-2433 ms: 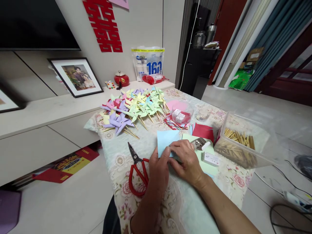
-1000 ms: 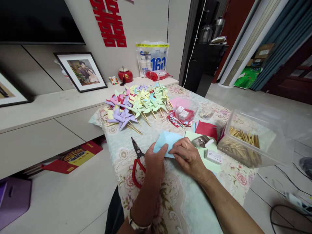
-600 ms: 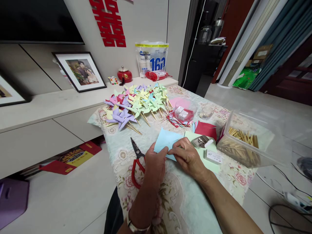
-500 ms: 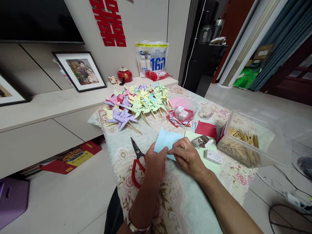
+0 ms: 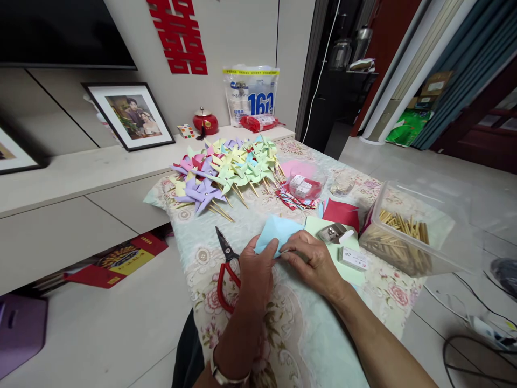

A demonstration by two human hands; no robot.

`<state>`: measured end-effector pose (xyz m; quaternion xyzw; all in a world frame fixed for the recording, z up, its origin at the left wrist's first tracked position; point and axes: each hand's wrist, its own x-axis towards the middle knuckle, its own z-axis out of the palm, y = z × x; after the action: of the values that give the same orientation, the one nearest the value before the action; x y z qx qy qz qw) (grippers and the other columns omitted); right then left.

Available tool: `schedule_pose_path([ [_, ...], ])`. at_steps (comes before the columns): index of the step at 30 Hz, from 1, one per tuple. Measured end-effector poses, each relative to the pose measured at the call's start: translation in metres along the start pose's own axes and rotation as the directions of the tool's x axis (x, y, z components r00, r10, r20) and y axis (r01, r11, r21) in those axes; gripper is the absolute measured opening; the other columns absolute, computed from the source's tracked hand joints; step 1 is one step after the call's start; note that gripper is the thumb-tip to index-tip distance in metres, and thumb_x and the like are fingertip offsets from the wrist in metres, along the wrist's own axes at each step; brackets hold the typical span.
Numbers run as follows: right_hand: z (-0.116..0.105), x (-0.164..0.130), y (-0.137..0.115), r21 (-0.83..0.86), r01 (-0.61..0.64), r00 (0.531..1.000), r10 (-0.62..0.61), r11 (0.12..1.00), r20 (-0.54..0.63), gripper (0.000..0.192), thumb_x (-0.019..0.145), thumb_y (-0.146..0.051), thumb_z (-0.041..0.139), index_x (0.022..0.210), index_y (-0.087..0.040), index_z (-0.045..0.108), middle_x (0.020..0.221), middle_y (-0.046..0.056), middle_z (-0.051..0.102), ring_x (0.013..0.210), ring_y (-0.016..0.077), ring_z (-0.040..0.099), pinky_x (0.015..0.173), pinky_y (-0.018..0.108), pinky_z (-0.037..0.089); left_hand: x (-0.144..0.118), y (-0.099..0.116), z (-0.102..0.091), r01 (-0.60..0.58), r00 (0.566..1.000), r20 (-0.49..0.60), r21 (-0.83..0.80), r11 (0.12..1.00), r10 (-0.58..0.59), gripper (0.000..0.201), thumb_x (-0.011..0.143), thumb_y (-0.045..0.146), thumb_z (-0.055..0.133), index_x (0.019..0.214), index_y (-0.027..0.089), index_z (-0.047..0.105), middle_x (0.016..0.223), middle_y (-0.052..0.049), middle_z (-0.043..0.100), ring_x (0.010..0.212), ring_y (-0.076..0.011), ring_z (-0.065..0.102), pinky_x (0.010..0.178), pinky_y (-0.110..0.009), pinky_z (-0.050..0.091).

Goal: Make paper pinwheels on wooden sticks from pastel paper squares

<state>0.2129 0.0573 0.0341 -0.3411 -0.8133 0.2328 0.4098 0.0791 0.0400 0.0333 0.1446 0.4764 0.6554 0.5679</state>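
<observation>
A light blue sheet of paper (image 5: 278,229) is held over the near part of the table. My left hand (image 5: 258,264) pinches its left side, thumb on top. My right hand (image 5: 311,258) is closed at the lower right edge of the paper, thumb and forefinger together; whether something small sits between those fingertips is hidden. Red-handled scissors (image 5: 227,264) lie just left of my left hand. To the right of my right hand are a small open box with metal pieces (image 5: 333,233) and a white box (image 5: 353,258), both on green paper (image 5: 355,276).
Finished paper pinwheels (image 5: 234,167) on sticks are heaped at the back left. A plastic tub (image 5: 393,253) of short wooden sticks stands at the right. Red paper (image 5: 341,213), a clear round container (image 5: 305,186) and paper strips (image 5: 291,199) lie behind my hands.
The blue paper's upper corner has come down and the sheet looks more folded over. My right fingers have shifted slightly at its lower edge.
</observation>
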Motion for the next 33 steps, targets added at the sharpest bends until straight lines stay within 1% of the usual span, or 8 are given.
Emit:
schedule_pose_path([
  [2, 0.001, 0.0, -0.001, 0.019, -0.061, 0.998, 0.062, 0.998, -0.023, 0.012, 0.093, -0.022, 0.063, 0.082, -0.021, 0.068, 0.076, 0.003, 0.062, 0.075, 0.018, 0.059, 0.068, 0.031, 0.047, 0.0, -0.001, 0.001, 0.002, 1.0, 0.011, 0.001, 1.0, -0.002, 0.031, 0.055, 0.025, 0.081, 0.083, 0.018, 0.069, 0.067, 0.003, 0.062, 0.061, -0.0136, 0.057, 0.061, -0.026, 0.05],
  [4, 0.002, 0.0, -0.002, 0.025, -0.124, 0.991, 0.125, 0.992, -0.04, 0.017, 0.091, -0.023, 0.064, 0.074, -0.02, 0.063, 0.072, 0.001, 0.059, 0.069, 0.0163, 0.057, 0.064, 0.029, 0.044, -0.001, -0.001, 0.002, 0.002, 1.0, 0.019, 0.006, 1.0, -0.002, 0.028, 0.056, 0.025, 0.08, 0.081, 0.018, 0.069, 0.064, 0.004, 0.06, 0.059, -0.0131, 0.055, 0.06, -0.025, 0.05],
  [6, 0.003, 0.001, -0.002, 0.03, -0.175, 0.983, 0.177, 0.984, -0.053, 0.021, 0.089, -0.024, 0.065, 0.069, -0.02, 0.059, 0.069, 0.0, 0.056, 0.065, 0.0149, 0.054, 0.06, 0.027, 0.042, -0.001, -0.002, 0.002, 0.002, 1.0, 0.016, 0.01, 1.0, -0.003, 0.026, 0.056, 0.024, 0.079, 0.079, 0.018, 0.068, 0.062, 0.005, 0.058, 0.058, -0.0126, 0.054, 0.06, -0.025, 0.049],
  [13, 0.004, 0.001, 0.001, 0.076, -0.289, 0.953, 0.294, 0.954, -0.07, 0.023, 0.085, -0.027, 0.068, 0.065, -0.019, 0.06, 0.066, -0.001, 0.056, 0.061, 0.0132, 0.052, 0.056, 0.024, 0.04, -0.006, 0.001, 0.006, 0.0, 1.0, 0.0, 0.042, 0.999, 0.0, 0.023, 0.056, 0.024, 0.078, 0.074, 0.018, 0.067, 0.063, 0.005, 0.055, 0.058, -0.0117, 0.051, 0.057, -0.023, 0.047],
  [17, 0.005, 0.002, 0.002, 0.126, -0.36, 0.927, 0.37, 0.925, -0.066, 0.024, 0.083, -0.03, 0.069, 0.064, -0.019, 0.06, 0.064, -0.002, 0.056, 0.057, 0.0121, 0.05, 0.054, 0.023, 0.039, -0.007, 0.002, 0.007, 0.011, 1.0, 0.009, 0.014, 1.0, -0.012, 0.024, 0.054, 0.024, 0.078, 0.074, 0.017, 0.068, 0.063, 0.004, 0.056, 0.059, -0.0112, 0.052, 0.058, -0.023, 0.048],
  [21, 0.005, 0.002, 0.001, 0.137, -0.399, 0.91, 0.41, 0.907, -0.061, 0.024, 0.081, -0.031, 0.069, 0.062, -0.018, 0.06, 0.063, -0.002, 0.055, 0.055, 0.0117, 0.049, 0.052, 0.023, 0.037, -0.008, 0.001, 0.007, 0.004, 1.0, 0.014, 0.004, 1.0, -0.004, 0.024, 0.055, 0.024, 0.079, 0.076, 0.015, 0.069, 0.063, 0.004, 0.057, 0.059, -0.0108, 0.052, 0.057, -0.022, 0.047],
  [27, 0.005, 0.002, 0.001, 0.135, -0.417, 0.902, 0.427, 0.899, -0.055, 0.025, 0.081, -0.032, 0.067, 0.062, -0.018, 0.06, 0.062, -0.001, 0.056, 0.054, 0.0116, 0.048, 0.052, 0.023, 0.036, -0.005, -0.004, 0.006, -0.023, 1.0, -0.007, 0.059, 0.998, 0.024, 0.025, 0.057, 0.026, 0.08, 0.076, 0.015, 0.068, 0.059, 0.006, 0.054, 0.054, -0.009, 0.048, 0.055, -0.022, 0.048],
  [33, 0.005, 0.003, 0.001, 0.131, -0.44, 0.892, 0.449, 0.888, -0.049, 0.024, 0.08, -0.032, 0.066, 0.061, -0.018, 0.059, 0.062, 0.0, 0.057, 0.055, 0.0119, 0.048, 0.052, 0.024, 0.036, -0.002, -0.01, 0.003, -0.051, 0.999, 0.007, 0.118, 0.992, 0.051, 0.023, 0.06, 0.026, 0.079, 0.077, 0.016, 0.068, 0.056, 0.008, 0.052, 0.052, -0.0081, 0.046, 0.052, -0.02, 0.044],
])
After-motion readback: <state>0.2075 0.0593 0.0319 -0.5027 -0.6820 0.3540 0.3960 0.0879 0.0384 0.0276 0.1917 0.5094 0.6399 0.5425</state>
